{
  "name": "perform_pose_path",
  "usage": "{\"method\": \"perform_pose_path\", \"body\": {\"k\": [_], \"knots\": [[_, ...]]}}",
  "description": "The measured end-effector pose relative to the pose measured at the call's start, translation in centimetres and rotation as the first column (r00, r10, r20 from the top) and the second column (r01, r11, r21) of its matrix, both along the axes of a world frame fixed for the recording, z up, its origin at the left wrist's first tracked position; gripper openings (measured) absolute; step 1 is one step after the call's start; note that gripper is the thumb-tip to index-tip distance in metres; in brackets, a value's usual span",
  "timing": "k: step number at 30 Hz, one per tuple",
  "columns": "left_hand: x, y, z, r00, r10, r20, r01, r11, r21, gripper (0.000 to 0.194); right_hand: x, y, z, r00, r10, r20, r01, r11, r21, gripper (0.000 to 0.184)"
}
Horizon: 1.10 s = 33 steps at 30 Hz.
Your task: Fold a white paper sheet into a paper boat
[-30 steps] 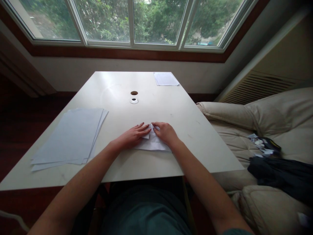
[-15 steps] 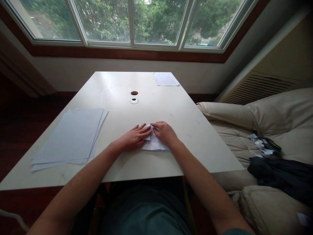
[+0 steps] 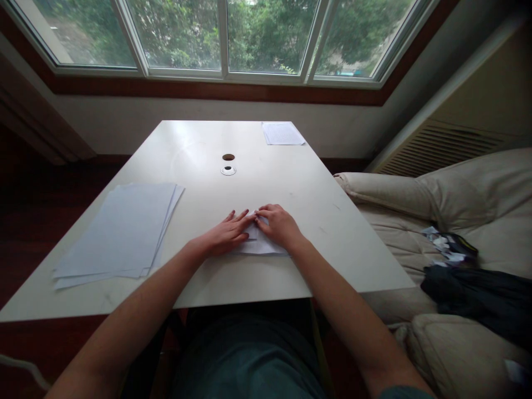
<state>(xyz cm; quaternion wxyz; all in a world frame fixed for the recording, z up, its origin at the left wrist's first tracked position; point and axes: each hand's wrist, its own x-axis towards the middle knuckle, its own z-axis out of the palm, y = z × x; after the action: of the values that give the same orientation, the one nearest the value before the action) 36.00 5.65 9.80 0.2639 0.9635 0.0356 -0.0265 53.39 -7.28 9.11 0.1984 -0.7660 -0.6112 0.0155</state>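
My left hand [image 3: 226, 233] and right hand [image 3: 282, 226] have drawn closer over the folded paper [image 3: 266, 245], narrowing the gap at its far tip, so both now seem to bear on one small spot. My left fingers are spread flatter and wider across the paper, a small flap showing beneath them. My right fingers curl at the tip, thumb near forefinger; I cannot tell whether they pinch it.

The paper lies flat in front of me, its near edge set back from the front edge of the worktop [image 3: 199, 183]. A stack of sheets [image 3: 120, 227] lies well apart to my left, leaving room for that elbow. To my right, bare surface runs to the side edge. Ahead, there is space up to a loose ring [image 3: 228, 170] beside a round hole [image 3: 228, 157].
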Motion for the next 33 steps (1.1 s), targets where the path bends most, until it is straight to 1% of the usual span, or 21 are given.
{"method": "perform_pose_path", "body": {"k": [5, 8, 10, 13, 15, 19, 22, 25, 27, 29, 33], "knots": [[-0.3, 0.9, -0.7, 0.996, 0.012, 0.089, 0.002, 0.987, -0.159, 0.053, -0.4, -0.2, 0.4, 1.0, -0.006, 0.031, 0.006, 1.0, -0.028, 0.035], [-0.2, 1.4, -0.8, 0.989, 0.082, 0.122, -0.054, 0.974, -0.22, 0.047, -0.5, -0.2, 0.4, 0.999, -0.008, 0.045, 0.01, 0.999, -0.039, 0.039], [-0.2, 1.7, -0.8, 0.978, 0.15, 0.143, -0.116, 0.968, -0.223, 0.045, -0.5, -0.2, 0.4, 0.999, -0.011, 0.05, 0.013, 0.999, -0.049, 0.041], [-0.1, 2.3, -0.7, 0.964, 0.207, 0.165, -0.178, 0.968, -0.176, 0.049, -0.4, -0.3, 0.4, 0.999, -0.01, 0.044, 0.013, 0.998, -0.062, 0.043], [-0.1, 2.8, -0.7, 0.967, 0.199, 0.16, -0.177, 0.974, -0.138, 0.05, -0.4, -0.3, 0.4, 0.999, -0.004, 0.037, 0.006, 0.998, -0.057, 0.046], [-0.2, 3.8, -1.3, 0.967, 0.208, 0.149, -0.195, 0.976, -0.098, 0.044, -0.4, -0.4, 0.3, 0.998, 0.019, 0.055, -0.016, 0.998, -0.056, 0.048], [-0.2, 4.3, -1.6, 0.971, 0.181, 0.155, -0.173, 0.983, -0.068, 0.042, -0.4, -0.4, 0.3, 0.996, 0.027, 0.085, -0.021, 0.997, -0.08, 0.045], [-0.4, 4.5, -1.3, 0.982, 0.141, 0.125, -0.136, 0.99, -0.044, 0.043, -0.5, -0.4, 0.3, 0.995, 0.025, 0.095, -0.016, 0.995, -0.094, 0.045], [-0.7, 4.6, -1.0, 0.987, 0.131, 0.093, -0.128, 0.991, -0.041, 0.047, -0.5, -0.4, 0.3, 0.995, 0.023, 0.095, -0.014, 0.995, -0.096, 0.045], [-0.9, 4.5, -0.6, 0.989, 0.132, 0.058, -0.132, 0.991, -0.008, 0.055, -0.5, -0.4, 0.2, 0.995, 0.021, 0.093, -0.012, 0.995, -0.097, 0.045], [-1.0, 4.1, -0.6, 0.99, 0.138, 0.013, -0.139, 0.981, 0.136, 0.07, -0.8, -0.3, 0.1, 0.995, 0.017, 0.101, -0.007, 0.996, -0.092, 0.044]]}}
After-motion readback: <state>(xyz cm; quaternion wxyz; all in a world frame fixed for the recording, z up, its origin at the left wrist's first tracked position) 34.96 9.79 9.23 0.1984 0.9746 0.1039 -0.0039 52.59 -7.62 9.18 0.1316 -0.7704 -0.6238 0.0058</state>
